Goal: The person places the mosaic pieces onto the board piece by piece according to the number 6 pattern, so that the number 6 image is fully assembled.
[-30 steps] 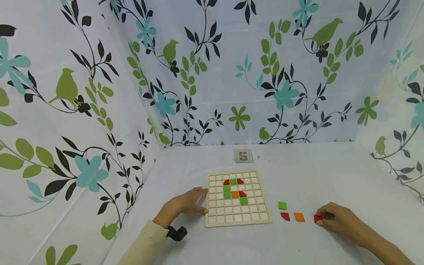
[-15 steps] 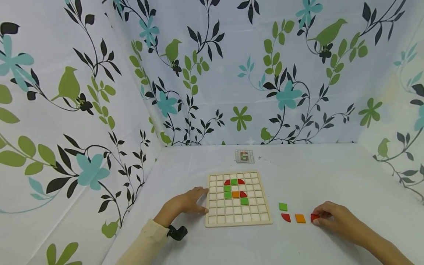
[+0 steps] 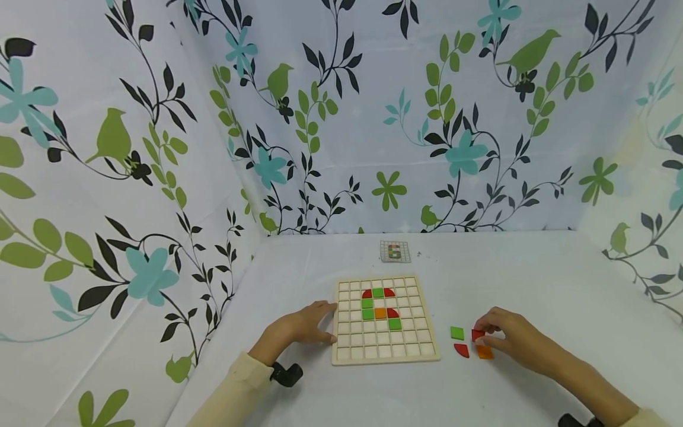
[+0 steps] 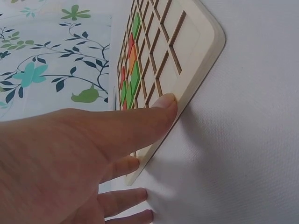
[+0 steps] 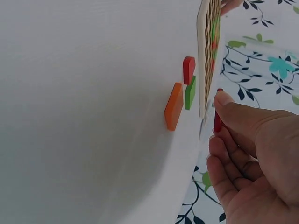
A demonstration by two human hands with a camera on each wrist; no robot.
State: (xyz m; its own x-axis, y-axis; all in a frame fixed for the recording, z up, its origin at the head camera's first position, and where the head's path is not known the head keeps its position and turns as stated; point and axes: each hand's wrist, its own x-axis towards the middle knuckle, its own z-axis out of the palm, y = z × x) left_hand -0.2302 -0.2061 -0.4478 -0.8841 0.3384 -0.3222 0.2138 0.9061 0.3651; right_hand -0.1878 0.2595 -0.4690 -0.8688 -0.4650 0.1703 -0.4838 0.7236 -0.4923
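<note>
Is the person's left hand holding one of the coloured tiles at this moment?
No, the left hand holds no tile; its straight fingers rest on the wooden grid board's left edge.

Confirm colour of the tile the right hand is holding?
Red. The tile is pinched in the right hand; right wrist view shows it best.

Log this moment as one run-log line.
left hand: steadies grid board edge | right hand: pinches red tile | on table: green tile, red quarter tile, orange tile

A staged recording booth: floral-print walls (birds, vines) enclose a white table on three sides
</note>
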